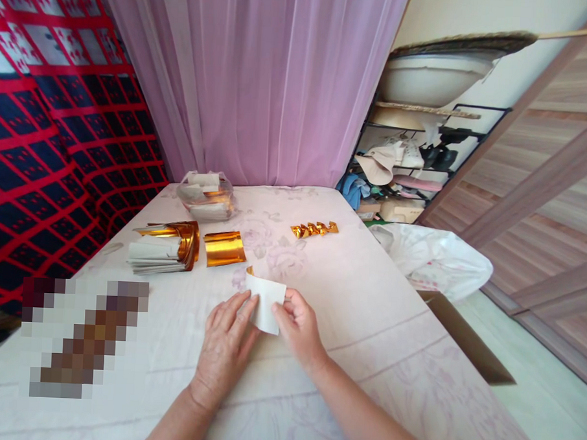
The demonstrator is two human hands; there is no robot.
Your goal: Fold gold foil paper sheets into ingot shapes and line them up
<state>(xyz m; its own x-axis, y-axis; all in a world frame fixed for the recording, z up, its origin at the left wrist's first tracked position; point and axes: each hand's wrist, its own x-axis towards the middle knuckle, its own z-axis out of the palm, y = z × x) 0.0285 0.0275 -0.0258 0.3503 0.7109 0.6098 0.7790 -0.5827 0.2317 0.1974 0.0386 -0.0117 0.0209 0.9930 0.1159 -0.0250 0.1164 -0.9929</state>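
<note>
Closest to me, left hand: my fingertips lie bent along the left side of the paper sheet; whether they also grip it from beneath I cannot tell.
Right hand: I pinch the sheet's right edge, thumb on the near face, fingers curled behind.
Paper sheet: between my two hands over the tablecloth, pale face showing, a bit of gold curling at its far left corner.
Blurred patch: off to my left, brown and dark red blocks; I cannot tell what they cover.
Gold foil: lying flat beyond my left hand, shiny side up.
Paper stack: just left of that foil, bent over, pale backs and gold faces both showing.
Folded gold pieces: in a short row, ahead and to my right, well apart from the stack.
Clear bag: near the table's far edge, pale and gold papers inside.
Purple curtain: hanging behind the table.
</note>
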